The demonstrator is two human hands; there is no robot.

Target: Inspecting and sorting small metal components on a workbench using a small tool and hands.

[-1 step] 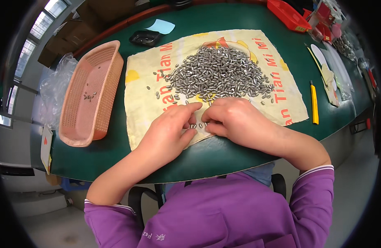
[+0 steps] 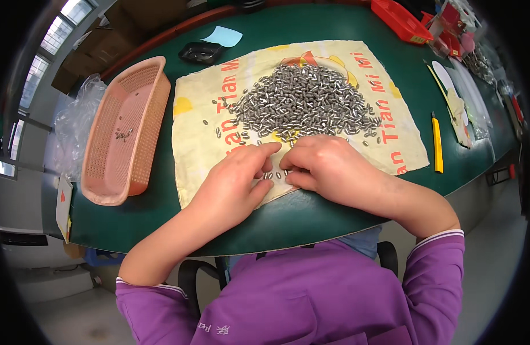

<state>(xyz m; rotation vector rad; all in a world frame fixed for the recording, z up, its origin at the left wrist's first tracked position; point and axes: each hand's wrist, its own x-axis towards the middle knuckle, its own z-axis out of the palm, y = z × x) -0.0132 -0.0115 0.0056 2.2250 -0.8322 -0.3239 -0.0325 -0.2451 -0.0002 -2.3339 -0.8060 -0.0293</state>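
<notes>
We see a dark green tabletop [image 2: 299, 215] with a slight sheen, its edges bowed by the lens. On it we note a cream printed sheet [image 2: 195, 155] spread flat across the middle. To the left we find a pink perforated basket [image 2: 154, 129], with a crumpled clear bag [image 2: 75, 129] beside it. Beyond the sheet's far left corner we identify a black dish [image 2: 200, 53] and pale blue paper [image 2: 225, 37]; at far right, a red tray [image 2: 400, 22]. Just right of the sheet, we observe a yellow cutter [image 2: 437, 144].
</notes>
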